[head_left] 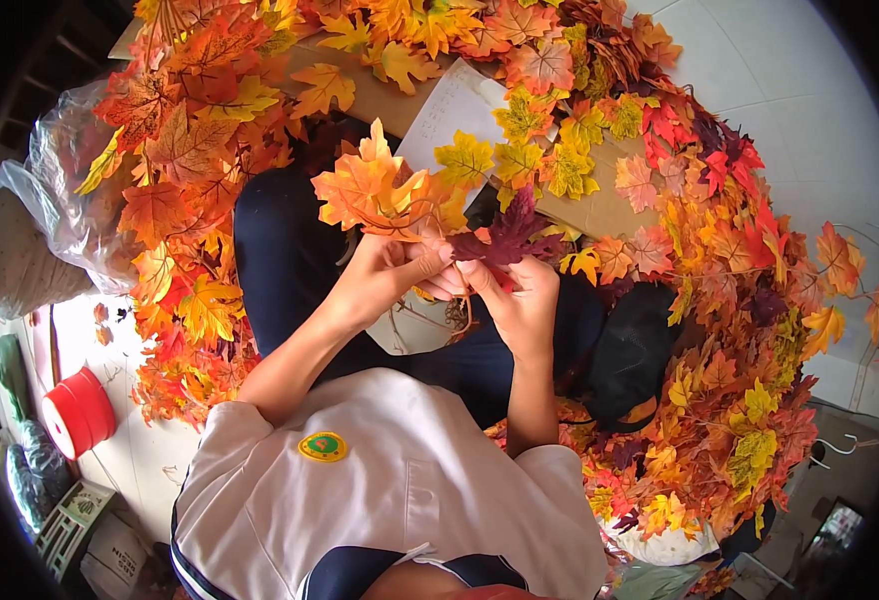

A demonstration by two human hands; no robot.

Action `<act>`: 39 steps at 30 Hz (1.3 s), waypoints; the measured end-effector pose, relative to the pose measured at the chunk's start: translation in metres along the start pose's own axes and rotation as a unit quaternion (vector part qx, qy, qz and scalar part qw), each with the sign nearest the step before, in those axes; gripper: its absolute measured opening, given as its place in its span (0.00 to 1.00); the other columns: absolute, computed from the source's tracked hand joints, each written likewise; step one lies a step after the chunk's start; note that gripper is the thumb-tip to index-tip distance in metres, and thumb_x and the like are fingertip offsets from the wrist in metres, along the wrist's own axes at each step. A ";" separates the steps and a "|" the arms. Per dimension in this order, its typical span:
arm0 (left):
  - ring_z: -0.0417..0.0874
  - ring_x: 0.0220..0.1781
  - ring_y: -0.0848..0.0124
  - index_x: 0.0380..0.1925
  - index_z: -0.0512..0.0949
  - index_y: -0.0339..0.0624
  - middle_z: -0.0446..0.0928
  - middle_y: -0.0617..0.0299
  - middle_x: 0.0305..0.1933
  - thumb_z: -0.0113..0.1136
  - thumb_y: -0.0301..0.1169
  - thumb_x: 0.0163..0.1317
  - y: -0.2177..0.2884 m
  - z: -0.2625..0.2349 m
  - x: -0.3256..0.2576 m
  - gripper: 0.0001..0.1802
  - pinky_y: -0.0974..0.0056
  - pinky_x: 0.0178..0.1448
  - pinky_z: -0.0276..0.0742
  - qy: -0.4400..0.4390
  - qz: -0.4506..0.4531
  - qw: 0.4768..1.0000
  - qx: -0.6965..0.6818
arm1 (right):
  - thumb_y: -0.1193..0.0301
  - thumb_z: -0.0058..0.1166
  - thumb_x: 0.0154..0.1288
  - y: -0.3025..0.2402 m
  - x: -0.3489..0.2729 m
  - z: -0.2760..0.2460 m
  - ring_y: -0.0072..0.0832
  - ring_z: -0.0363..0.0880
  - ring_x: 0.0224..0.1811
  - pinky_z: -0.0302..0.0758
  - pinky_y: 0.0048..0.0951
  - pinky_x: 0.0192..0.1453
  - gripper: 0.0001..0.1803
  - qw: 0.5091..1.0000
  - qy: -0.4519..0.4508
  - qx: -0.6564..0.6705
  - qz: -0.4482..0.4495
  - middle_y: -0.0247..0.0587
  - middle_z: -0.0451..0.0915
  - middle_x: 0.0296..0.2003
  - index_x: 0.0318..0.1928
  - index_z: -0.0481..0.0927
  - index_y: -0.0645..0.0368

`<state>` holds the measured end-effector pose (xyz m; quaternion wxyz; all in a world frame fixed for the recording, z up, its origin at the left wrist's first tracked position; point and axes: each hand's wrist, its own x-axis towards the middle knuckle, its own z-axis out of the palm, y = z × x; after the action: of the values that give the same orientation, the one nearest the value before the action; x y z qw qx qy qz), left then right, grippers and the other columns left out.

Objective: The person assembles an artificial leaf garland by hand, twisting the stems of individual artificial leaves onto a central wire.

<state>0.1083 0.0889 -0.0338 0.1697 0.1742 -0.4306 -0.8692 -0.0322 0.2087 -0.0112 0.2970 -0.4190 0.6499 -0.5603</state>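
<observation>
Both my hands meet above my lap, fingertips close together. My left hand (397, 272) is closed around the stems of a bunch of orange artificial maple leaves (375, 190), which fans out above it. My right hand (520, 305) pinches a dark purple artificial maple leaf (513, 235) near its base. A thin brown stem (468, 315) hangs below the fingers. Where the stems meet is partly hidden by my fingers.
Heaps of orange, red and yellow artificial leaves (730, 380) surround me. Ahead lie cardboard (600, 200) and a white sheet of paper (450, 110). At left are a clear plastic bag (75, 200) and a red spool (80, 412). White hooks (835, 450) sit at right.
</observation>
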 end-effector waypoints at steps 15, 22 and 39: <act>0.86 0.42 0.60 0.44 0.71 0.34 0.81 0.48 0.41 0.42 0.18 0.69 0.011 -0.021 0.013 0.08 0.62 0.47 0.85 -0.121 -0.140 0.983 -0.016 | 0.72 0.65 0.60 0.001 0.027 -0.013 0.15 0.77 0.29 0.74 0.22 0.34 0.11 0.993 -0.111 0.026 0.037 0.38 0.83 0.27 0.37 0.81 0.67; 0.83 0.49 0.60 0.50 0.69 0.30 0.79 0.49 0.46 0.60 0.23 0.60 0.014 -0.019 0.018 0.19 0.62 0.50 0.83 -0.110 -0.070 0.989 -0.073 | 0.66 0.67 0.58 -0.009 0.040 -0.024 0.26 0.77 0.45 0.70 0.29 0.56 0.18 0.998 -0.010 -0.014 -0.052 0.38 0.79 0.40 0.43 0.77 0.65; 0.83 0.43 0.69 0.45 0.74 0.28 0.81 0.50 0.45 0.58 0.27 0.65 -0.009 -0.014 0.023 0.13 0.67 0.50 0.77 0.097 0.050 0.994 0.028 | 0.80 0.60 0.61 0.010 -0.017 0.014 0.23 0.82 0.29 0.77 0.23 0.33 0.08 0.983 0.105 -0.117 -0.096 0.44 0.83 0.30 0.41 0.79 0.69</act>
<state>0.0929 0.0743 -0.0525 0.2491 0.2408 -0.4443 -0.8262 -0.0140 0.2173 -0.0257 0.1212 -0.4502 0.6953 -0.5470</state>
